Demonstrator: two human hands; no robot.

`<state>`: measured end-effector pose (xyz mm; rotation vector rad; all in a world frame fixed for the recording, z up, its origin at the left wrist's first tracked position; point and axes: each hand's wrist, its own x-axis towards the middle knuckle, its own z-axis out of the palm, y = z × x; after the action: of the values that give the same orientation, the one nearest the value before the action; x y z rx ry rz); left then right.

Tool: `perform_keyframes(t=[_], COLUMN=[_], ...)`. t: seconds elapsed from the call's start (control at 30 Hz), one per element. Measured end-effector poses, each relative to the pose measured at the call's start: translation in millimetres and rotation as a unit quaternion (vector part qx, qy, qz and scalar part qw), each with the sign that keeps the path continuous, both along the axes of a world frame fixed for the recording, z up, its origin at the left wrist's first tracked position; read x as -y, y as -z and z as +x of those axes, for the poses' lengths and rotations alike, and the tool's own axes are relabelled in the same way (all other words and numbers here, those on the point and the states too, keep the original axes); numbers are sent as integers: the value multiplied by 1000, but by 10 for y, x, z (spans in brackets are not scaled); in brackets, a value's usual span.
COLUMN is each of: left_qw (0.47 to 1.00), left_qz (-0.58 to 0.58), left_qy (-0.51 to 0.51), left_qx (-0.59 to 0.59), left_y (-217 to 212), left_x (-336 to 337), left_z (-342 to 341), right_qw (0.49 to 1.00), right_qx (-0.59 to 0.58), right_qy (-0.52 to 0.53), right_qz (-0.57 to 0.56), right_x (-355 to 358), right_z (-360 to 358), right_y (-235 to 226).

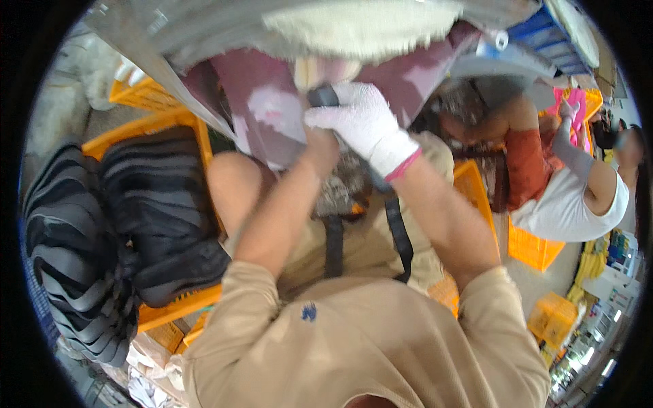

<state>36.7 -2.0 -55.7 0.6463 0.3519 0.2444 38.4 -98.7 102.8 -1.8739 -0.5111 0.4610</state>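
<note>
My right hand (364, 122) wears a white knit glove with a pink cuff. Its thumb and fingers close on a dark grey piece (324, 96), of which only a rounded end shows. Just below it, my bare left hand (321, 151) is curled up against the glove, slightly blurred; whatever lies in its fingers is hidden. Both hands are at the mouth of a dusty, pinkish machine housing (272, 109). A cream rounded part (320, 71) sits inside the housing, directly beyond the dark piece.
Stacked black shoe-sole-like pieces (160, 204) fill an orange crate (180, 309) on my left, with another stack (75, 258) beside it. A grey cover with a pale pad (360, 26) overhangs the housing. Another person (571, 197) sits working to my right, near orange crates (534, 245).
</note>
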Motion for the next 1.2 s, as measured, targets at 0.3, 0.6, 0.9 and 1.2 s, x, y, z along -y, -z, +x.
perform_keyframes(t=[0.3, 0.6, 0.9, 1.2], left_qw=[960, 983, 981, 607], left_qz=[-274, -133, -114, 641], left_qy=[58, 56, -46, -369], left_qx=[-28, -110, -153, -291], left_y=[-491, -590, -124, -877], left_x=[-332, -29, 19, -1408], left_z=[256, -5, 92, -2150], right_qw=[930, 962, 992, 878], right_qx=[-368, 218, 83, 97], right_qy=[-11, 44, -91, 136], right_qz=[-21, -162, -37, -448], right_x=[-91, 326, 32, 2512], right_z=[85, -761, -190, -1210], right_y=[-422, -142, -1, -75])
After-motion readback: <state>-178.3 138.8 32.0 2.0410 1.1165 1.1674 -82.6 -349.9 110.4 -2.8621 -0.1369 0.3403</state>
